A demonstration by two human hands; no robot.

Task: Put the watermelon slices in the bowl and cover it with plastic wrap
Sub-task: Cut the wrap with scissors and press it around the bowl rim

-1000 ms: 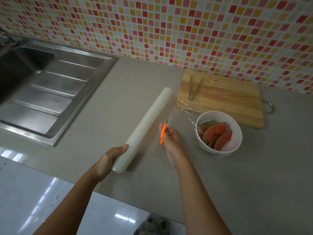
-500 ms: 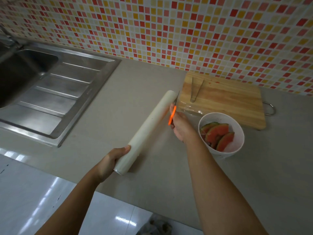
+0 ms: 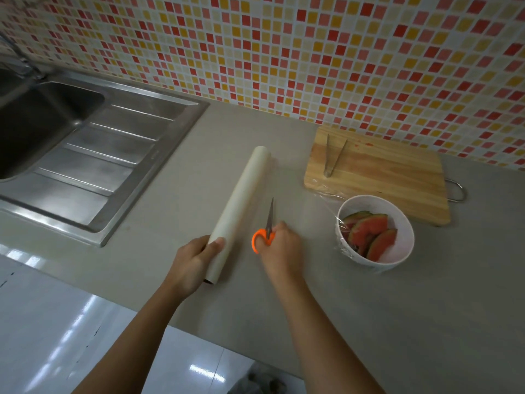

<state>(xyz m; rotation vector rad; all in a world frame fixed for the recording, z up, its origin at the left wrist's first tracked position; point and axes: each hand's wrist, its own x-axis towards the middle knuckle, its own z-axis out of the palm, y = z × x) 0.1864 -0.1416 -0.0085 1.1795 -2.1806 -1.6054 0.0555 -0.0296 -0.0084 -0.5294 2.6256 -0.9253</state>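
A white bowl (image 3: 403,223) on the grey counter holds several watermelon slices (image 3: 369,233). Clear plastic film (image 3: 326,196) lies over the bowl and stretches left toward the roll. The plastic wrap roll (image 3: 241,200) lies slanted on the counter, and my left hand (image 3: 193,263) grips its near end. My right hand (image 3: 281,245) holds orange-handled scissors (image 3: 265,231) just right of the roll, blades pointing away from me.
A wooden cutting board (image 3: 383,172) sits behind the bowl with metal tongs (image 3: 332,157) on it. A steel sink with drainboard (image 3: 93,160) fills the left. The mosaic wall runs behind. The counter's front edge is near my forearms.
My right hand with the scissors has come back from the far end of the roll to its near end. The left hand keeps its grip on the roll.
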